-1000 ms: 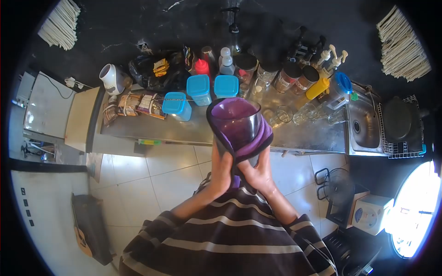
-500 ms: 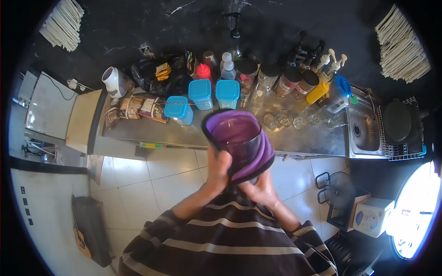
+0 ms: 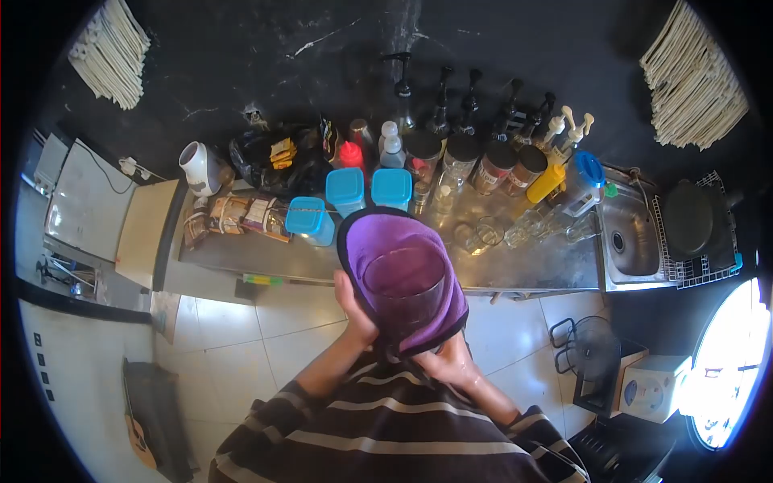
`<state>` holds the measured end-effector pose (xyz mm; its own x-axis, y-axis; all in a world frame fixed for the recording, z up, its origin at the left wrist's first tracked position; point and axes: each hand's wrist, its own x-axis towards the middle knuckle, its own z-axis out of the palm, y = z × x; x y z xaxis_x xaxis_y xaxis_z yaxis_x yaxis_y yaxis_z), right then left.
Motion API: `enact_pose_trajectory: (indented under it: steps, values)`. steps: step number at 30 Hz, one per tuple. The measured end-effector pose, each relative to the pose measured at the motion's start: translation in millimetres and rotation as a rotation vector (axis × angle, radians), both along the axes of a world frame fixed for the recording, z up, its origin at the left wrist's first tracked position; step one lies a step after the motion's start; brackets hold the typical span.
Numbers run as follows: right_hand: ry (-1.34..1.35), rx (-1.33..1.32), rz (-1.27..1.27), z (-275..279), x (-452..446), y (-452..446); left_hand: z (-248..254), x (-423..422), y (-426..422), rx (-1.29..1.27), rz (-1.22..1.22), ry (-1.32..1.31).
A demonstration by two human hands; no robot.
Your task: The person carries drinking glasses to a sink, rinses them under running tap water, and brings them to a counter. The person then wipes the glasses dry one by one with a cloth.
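A purple cloth with a black edge [image 3: 385, 232] is wrapped around a large clear glass container [image 3: 404, 294], whose round mouth tilts up towards me. Whether it is a jar or a jug, I cannot tell. My left hand [image 3: 354, 312] grips the cloth from the left, thumb up along its side and fingers mostly hidden behind. From the lower right, my right hand [image 3: 451, 361] supports the bundle through the cloth, its fingers partly covered. The bundle is held in front of my chest, near the front edge of the steel counter [image 3: 531, 270].
Blue-lidded tubs [image 3: 346, 189] stand behind the bundle. Drinking glasses [image 3: 491, 232] and dark-lidded jars [image 3: 495, 167] are to their right, with a yellow squeeze bottle [image 3: 546, 183]. The sink [image 3: 624, 241] and a dish rack [image 3: 699, 225] lie at the far right; wrapped packets [image 3: 229, 216] lie left.
The bundle has shifted slightly lower and the cloth has spread more open around the glass. My left hand has moved outward to the left side; my right hand stays beneath, slightly lower.
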<state>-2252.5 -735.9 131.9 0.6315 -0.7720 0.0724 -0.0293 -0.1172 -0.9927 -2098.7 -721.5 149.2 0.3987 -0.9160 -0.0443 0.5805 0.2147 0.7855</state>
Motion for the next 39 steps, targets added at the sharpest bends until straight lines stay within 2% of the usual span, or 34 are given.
enact_pose_trajectory:
  steps: [2,4,6,9,10,12,13,15,17,18,19,20,23,24,25,26,27,28,29,30,32,33,35,36,38,39]
  values:
    - [-0.002,0.011,-0.031,-5,0,-5,-19,-3,4,0.016,0.017,-0.026]
    - [-0.009,-0.048,-0.119,8,1,-16,-26,-14,7,-0.281,-0.194,0.087]
    - [-0.094,0.052,-0.216,5,-2,-21,-34,-19,10,-0.195,-0.16,-0.001]
    - [-0.139,0.298,-0.187,-11,-15,-17,-46,-14,7,0.39,-0.168,0.244]
    - [-0.125,0.36,-0.14,-16,-21,-14,-72,-11,1,0.391,-0.165,0.247]
    - [-0.128,0.356,-0.121,-20,-21,-12,-132,-4,-10,0.301,-0.269,-0.054]
    - [-0.138,0.344,-0.112,-21,-21,-12,-123,-6,-10,0.302,-0.267,-0.052]
    - [-0.127,0.317,-0.062,-12,-16,-16,-96,-12,-9,0.068,-0.201,-0.333]
    - [-0.1,0.195,-0.089,-3,-6,-11,-103,2,-13,0.101,-0.309,-0.374]
    - [-0.047,0.109,-0.081,0,-4,-11,-104,3,-11,0.086,-0.269,-0.261]
    - [-0.049,-0.002,-0.065,0,-4,-15,-85,3,-12,0.073,-0.227,-0.148]
    - [-0.05,-0.003,-0.067,1,-6,-17,-57,-2,-16,0.127,-0.223,0.099]
    - [0.021,0.085,-0.041,1,-8,-17,-17,-5,-14,0.23,-0.281,0.157]
    - [0.036,-0.08,-0.049,-3,-8,-16,-30,7,-19,-0.167,-0.592,0.595]
    - [0.051,-0.247,-0.061,-5,-7,-16,-31,5,-12,0.099,-0.437,0.316]
    - [0.038,-0.27,-0.147,6,-4,-10,-33,1,-1,0.356,-0.272,0.033]
    - [0.037,-0.267,-0.155,5,-5,-11,-65,6,0,-0.149,-0.451,0.467]
    - [-0.024,-0.149,-0.144,2,-5,-12,-75,2,1,0.003,-0.36,0.153]
    - [-0.083,-0.028,-0.127,1,-6,-12,-63,-8,-2,0.156,-0.257,-0.156]
    - [-0.157,0.171,-0.123,6,-4,-15,-45,-19,5,0.082,-0.179,-0.228]
    - [-0.047,0.053,-0.152,12,-6,-27,-15,-35,3,0.063,-0.094,-0.439]
    - [-0.081,0.104,-0.17,16,-1,-27,-11,-35,-1,0.054,-0.063,-0.377]
    - [-0.075,-0.14,-0.149,18,7,-21,-8,-20,-10,0.057,-0.021,-0.349]
    - [0.006,-0.222,-0.119,5,6,-18,-16,-7,-17,0.089,-0.081,-0.187]
    - [0.019,-0.25,-0.092,1,7,-14,11,14,-11,0.193,-0.413,0.251]
    - [0.026,-0.292,-0.066,1,8,-14,29,6,-16,0.346,-0.282,0.215]
